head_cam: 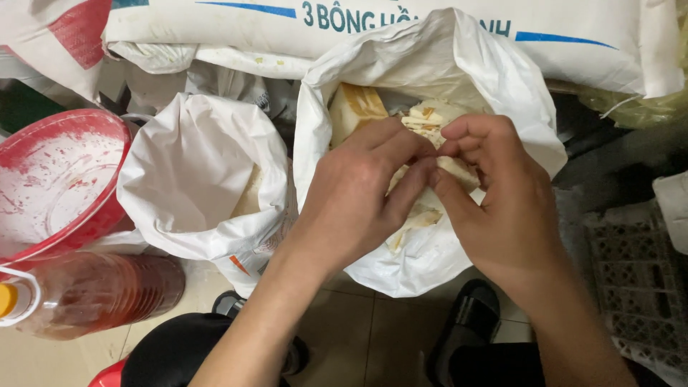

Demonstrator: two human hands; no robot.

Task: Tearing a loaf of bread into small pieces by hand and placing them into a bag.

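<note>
Over open white sack [502, 93] I see L hand [355, 197] & R hand [502, 204] pinching pale strip [423, 172] w/ fingertips; looks light, soft, tear-prone—grip near its edge.

A white plastic bag [494, 79] is being shown at centre frame, with pale cream and tan pieces [356, 107] inside it. Another white sack [193, 179] is being seen at left centre, marked by a small orange stripe (low on its side). A red basin [61, 183], smeared whitish, is being displayed at the left edge; below it an amber-red bottle [100, 290] is being capped in yellow. Beige floor tiles [358, 337] and black sandals [469, 322] are being shown at the bottom.
</note>
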